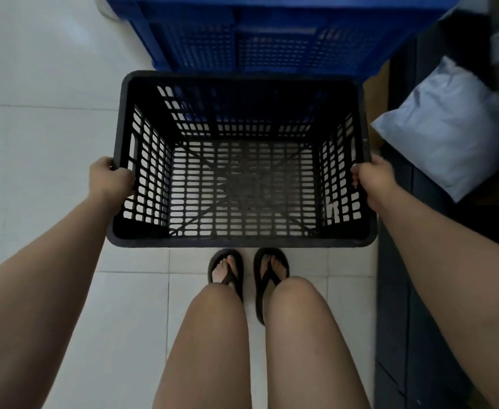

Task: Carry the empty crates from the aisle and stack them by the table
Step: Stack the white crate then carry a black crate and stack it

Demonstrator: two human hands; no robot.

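One pale mark low on the black crate's (242,244) inner right wall, possibly a letter; too small to read. Beyond it a blue crate (271,39), blurred and cut off by the top edge, its latticed side just behind the black one's far rim. At right, a pale plastic bag (454,125) on a dark surface, its far end smeared. Left hand (111,178) grips the crate's left rim and right hand (373,178) grips the right rim; fingers curl inside the walls with their tips hidden. The crate sits open side up between both hands, just ahead of the black flip-flops (226,273); white floor tiles (35,143) show through its mesh base; whether it touches them, I can't tell.
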